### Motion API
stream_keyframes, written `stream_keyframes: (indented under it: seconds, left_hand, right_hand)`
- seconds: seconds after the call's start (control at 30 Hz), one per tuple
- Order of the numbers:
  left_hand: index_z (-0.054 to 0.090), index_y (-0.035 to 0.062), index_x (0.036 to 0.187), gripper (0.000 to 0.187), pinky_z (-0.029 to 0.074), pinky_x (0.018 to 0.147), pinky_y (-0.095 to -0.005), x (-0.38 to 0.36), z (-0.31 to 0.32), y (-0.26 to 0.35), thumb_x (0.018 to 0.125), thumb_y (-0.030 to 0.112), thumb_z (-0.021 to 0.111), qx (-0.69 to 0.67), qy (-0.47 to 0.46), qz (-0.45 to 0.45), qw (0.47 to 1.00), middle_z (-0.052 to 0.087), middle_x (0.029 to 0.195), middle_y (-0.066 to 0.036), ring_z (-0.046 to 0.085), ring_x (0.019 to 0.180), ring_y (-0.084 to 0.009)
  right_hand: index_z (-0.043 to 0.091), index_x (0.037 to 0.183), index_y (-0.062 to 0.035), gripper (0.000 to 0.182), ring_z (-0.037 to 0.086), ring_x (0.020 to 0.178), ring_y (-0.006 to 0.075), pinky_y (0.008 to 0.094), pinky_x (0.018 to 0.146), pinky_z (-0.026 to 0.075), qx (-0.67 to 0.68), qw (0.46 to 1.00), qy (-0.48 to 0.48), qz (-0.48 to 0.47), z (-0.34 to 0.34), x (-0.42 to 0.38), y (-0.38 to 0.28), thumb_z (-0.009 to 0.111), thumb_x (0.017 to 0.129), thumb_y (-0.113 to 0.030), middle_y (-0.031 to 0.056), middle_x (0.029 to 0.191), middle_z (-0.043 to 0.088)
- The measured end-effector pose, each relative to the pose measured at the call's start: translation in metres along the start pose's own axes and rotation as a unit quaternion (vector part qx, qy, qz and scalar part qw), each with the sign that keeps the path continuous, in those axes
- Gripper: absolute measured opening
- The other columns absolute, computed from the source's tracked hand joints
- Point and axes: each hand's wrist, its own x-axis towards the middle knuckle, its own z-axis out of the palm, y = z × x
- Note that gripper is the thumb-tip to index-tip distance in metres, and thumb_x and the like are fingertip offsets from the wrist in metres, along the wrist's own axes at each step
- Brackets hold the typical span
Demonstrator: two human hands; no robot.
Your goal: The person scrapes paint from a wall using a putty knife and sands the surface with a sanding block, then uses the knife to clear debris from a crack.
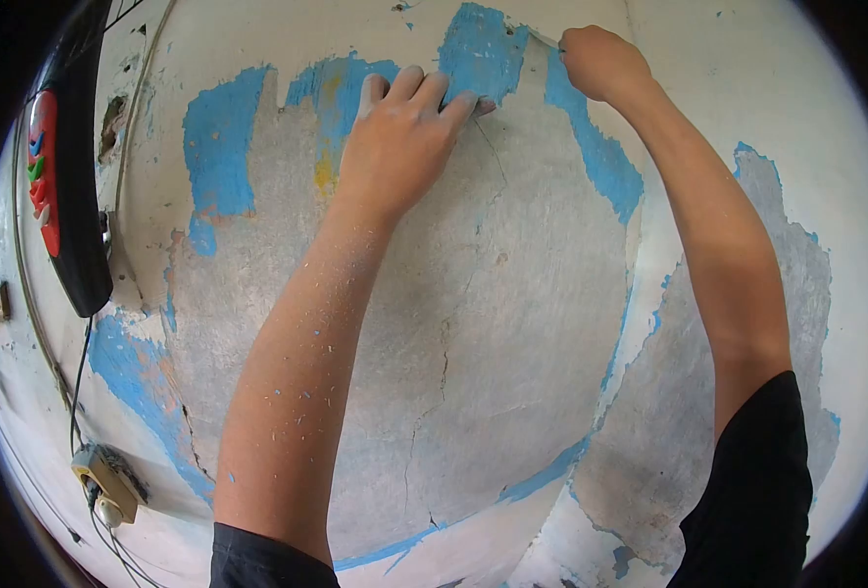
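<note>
My left hand (399,137) is against the wall, its back toward me and its fingertips pale with dust. A small dark end of something (487,105) sticks out beside the thumb; the rest is hidden under the hand, and I cannot tell what it is. Higher up on the right, my right hand (602,64) is closed in a pinch at the edge of the peeling paint (545,39), where a thin pale strip lifts off the wall. Blue patches (483,54) lie between the hands, above a large bare grey area (512,323). Paint flakes speckle my left forearm.
At the left hangs a black device with a red panel (44,176), its cord running down to a power socket (108,485). A cable (132,118) follows the wall. Cracks (444,363) cross the grey plaster, and a second stripped patch (669,451) lies at the right.
</note>
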Motion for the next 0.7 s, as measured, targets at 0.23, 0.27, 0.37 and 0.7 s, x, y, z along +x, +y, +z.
stream_keyframes:
  seconds: [0.23, 0.27, 0.37, 0.7]
  left_hand:
    - [0.073, 0.0187, 0.122, 0.029, 0.047, 0.094, -0.0433, -0.001, 0.001, -0.002, 0.094, 0.017, 0.072, 0.015, -0.004, -0.003, 1.000, 0.067, 0.106, -0.006, 0.061, 0.109, -0.0252]
    - [0.073, 0.0187, 0.123, 0.029, 0.047, 0.095, -0.0433, -0.002, 0.001, -0.001, 0.094, 0.017, 0.072, 0.012, 0.001, -0.003, 1.000, 0.067, 0.106, -0.006, 0.061, 0.109, -0.0251]
    - [0.073, 0.0186, 0.122, 0.029, 0.047, 0.095, -0.0431, -0.001, 0.000, 0.000, 0.093, 0.017, 0.072, 0.006, -0.002, -0.010, 1.000, 0.067, 0.107, -0.006, 0.061, 0.109, -0.0251]
    - [0.073, 0.0177, 0.120, 0.030, 0.047, 0.090, -0.0423, -0.001, -0.001, -0.001, 0.090, 0.016, 0.074, -0.014, 0.003, -0.003, 1.000, 0.065, 0.103, -0.005, 0.060, 0.104, -0.0244]
  right_hand:
    - [0.075, 0.105, -0.0028, 0.021, 0.074, 0.100, 0.0381, 0.0496, 0.081, 0.060, -0.005, 1.000, 0.022, 0.000, 0.005, 0.007, 0.005, 0.059, 0.095, -0.011, 0.0196, 0.107, 0.075]
    - [0.076, 0.102, -0.0021, 0.023, 0.075, 0.099, 0.0375, 0.0490, 0.077, 0.061, -0.010, 0.999, 0.041, -0.003, 0.006, 0.004, 0.002, 0.058, 0.089, -0.002, 0.0197, 0.105, 0.075]
    - [0.077, 0.099, -0.0029, 0.020, 0.075, 0.094, 0.0383, 0.0486, 0.076, 0.061, 0.015, 0.999, 0.021, -0.019, 0.003, -0.021, -0.007, 0.059, 0.089, -0.003, 0.0202, 0.101, 0.075]
    - [0.076, 0.091, -0.0015, 0.017, 0.074, 0.086, 0.0391, 0.0490, 0.072, 0.060, 0.060, 0.997, 0.034, -0.015, -0.002, -0.077, -0.041, 0.060, 0.088, -0.004, 0.0209, 0.089, 0.074]
